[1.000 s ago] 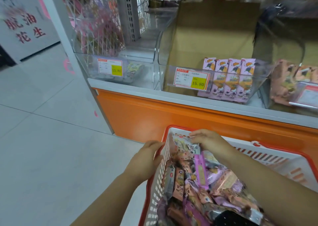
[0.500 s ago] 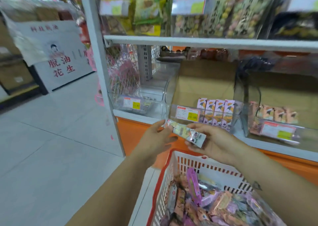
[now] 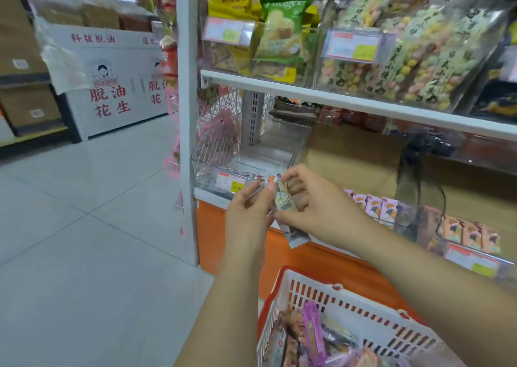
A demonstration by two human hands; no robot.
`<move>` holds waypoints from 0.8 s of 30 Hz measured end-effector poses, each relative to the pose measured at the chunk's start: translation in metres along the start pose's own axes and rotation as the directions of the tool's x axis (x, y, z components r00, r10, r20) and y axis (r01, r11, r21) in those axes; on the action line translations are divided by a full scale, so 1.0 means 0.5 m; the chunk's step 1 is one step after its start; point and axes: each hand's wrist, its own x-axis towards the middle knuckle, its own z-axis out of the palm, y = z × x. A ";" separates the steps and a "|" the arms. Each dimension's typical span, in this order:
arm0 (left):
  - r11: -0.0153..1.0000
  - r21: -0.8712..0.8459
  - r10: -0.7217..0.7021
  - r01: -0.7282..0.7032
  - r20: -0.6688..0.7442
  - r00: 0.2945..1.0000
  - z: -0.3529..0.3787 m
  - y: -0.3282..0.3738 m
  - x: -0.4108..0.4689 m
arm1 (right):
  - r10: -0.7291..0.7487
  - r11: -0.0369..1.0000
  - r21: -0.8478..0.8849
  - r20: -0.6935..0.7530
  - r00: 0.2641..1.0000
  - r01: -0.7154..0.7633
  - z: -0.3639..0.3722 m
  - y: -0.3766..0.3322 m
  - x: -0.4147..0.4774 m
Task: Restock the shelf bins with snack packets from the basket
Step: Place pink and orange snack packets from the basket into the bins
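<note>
Near, low right: white slotted plastic basket with red rim [image 3: 349, 305], loaded with pink and brown snack packets [image 3: 313, 336].

Middle: left hand [image 3: 247, 215] and right hand [image 3: 319, 210]. Both grips pinch one silver-and-yellow snack packet [image 3: 283, 203], now stood on end and raised clear of the basket. Half a second ago it lay crosswise, lower.

Just behind: clear plastic shelf bin [image 3: 205, 175] with yellow price tag, nearly bare. Placing judged next.

One wide-angle head view looks forward and down, close before the shelf [image 3: 335, 99], with the basket [image 3: 361, 309] at bottom right.
</note>
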 end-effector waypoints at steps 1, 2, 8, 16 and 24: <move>1.000 0.001 0.024 -0.024 -0.012 1.000 -0.001 0.001 0.012 | 0.005 1.000 0.015 0.008 1.000 -0.005 0.004 -0.004 0.020; 0.999 0.002 0.049 -0.049 -0.018 0.999 -0.004 0.003 0.024 | 0.008 0.999 0.042 0.013 1.000 -0.008 0.007 -0.005 0.042; 0.958 0.256 0.169 -0.127 -0.150 0.974 -0.057 -0.004 0.114 | 0.010 0.999 0.050 -0.102 0.995 -0.005 0.027 0.026 0.220; 0.853 0.520 0.112 -0.040 -0.107 0.988 -0.070 -0.058 0.177 | 0.294 0.951 -0.116 0.061 0.954 -0.286 0.109 0.081 0.413; 0.844 0.533 0.115 -0.051 -0.087 0.990 -0.088 -0.071 0.204 | 0.505 0.780 -0.556 0.288 0.814 -0.287 0.172 0.111 0.446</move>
